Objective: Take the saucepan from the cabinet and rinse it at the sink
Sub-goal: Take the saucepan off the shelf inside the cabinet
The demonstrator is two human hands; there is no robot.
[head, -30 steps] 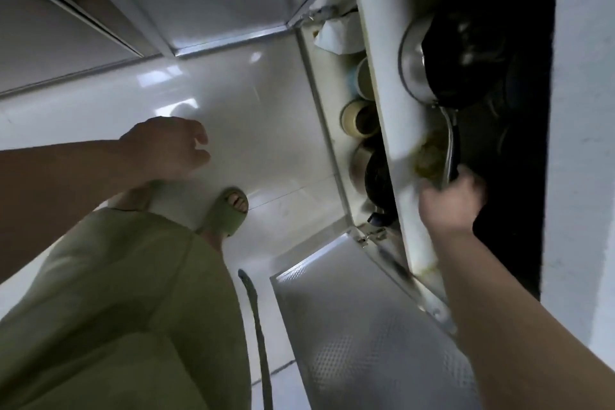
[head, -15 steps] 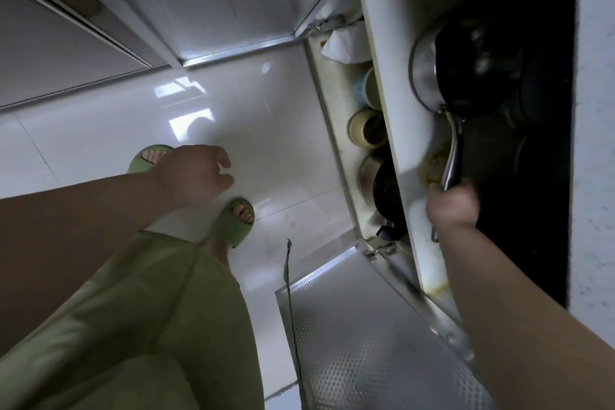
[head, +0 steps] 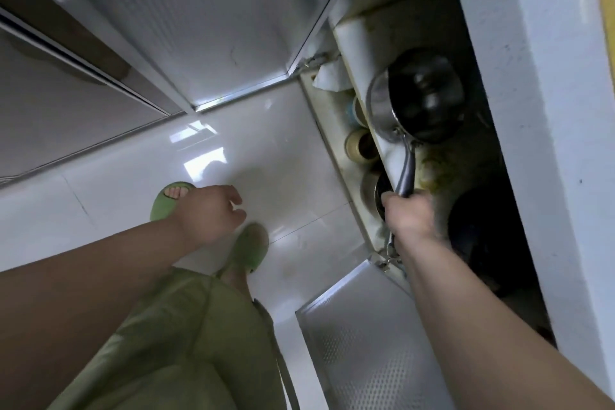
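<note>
A steel saucepan (head: 414, 100) with a dark inside and a long metal handle sits at the front edge of the upper shelf in the open low cabinet (head: 362, 43) on the right. My right hand (head: 409, 215) is shut around the end of the saucepan's handle, arm reaching in from the lower right. My left hand (head: 208, 213) hangs loosely curled over the floor on the left, holding nothing. The sink is out of view.
Two patterned metal cabinet doors stand open, one near (head: 366, 343) and one far (head: 199, 10). On the lower shelf are cups (head: 359, 145) and a dark pot (head: 379, 193). Another dark pan (head: 479, 233) lies deeper inside. My feet in green slippers (head: 251, 248) stand on white floor tiles.
The saucepan has slid forward toward the shelf's front edge with my right hand on its handle. The view has tilted, and my left hand has dropped lower.
</note>
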